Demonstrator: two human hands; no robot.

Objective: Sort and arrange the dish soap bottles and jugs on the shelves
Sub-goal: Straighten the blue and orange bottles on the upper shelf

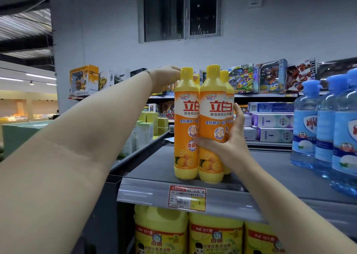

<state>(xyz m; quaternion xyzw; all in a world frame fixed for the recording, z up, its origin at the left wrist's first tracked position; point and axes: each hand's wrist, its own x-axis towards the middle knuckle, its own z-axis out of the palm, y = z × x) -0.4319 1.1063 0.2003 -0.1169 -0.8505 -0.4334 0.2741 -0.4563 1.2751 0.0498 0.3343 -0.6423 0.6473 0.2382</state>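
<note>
Two grips (fingers curled) | left hand (164,78): left bottle (186,130) neck | right hand (229,139): right bottle (211,122)

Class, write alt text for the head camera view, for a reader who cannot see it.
Two bare hands hold a cluster of orange dish soap bottles standing on a grey shelf: the left hand grips one near its yellow cap, the right hand wraps their bodies. Blue bottles stand to the right; yellow jugs sit below.

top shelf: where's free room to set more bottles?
Widest bare patch of the top shelf lies between the orange bottles and the blue bottles. A narrower strip runs left of the orange bottles to the shelf's edge. Below, the yellow jugs stand packed.
</note>
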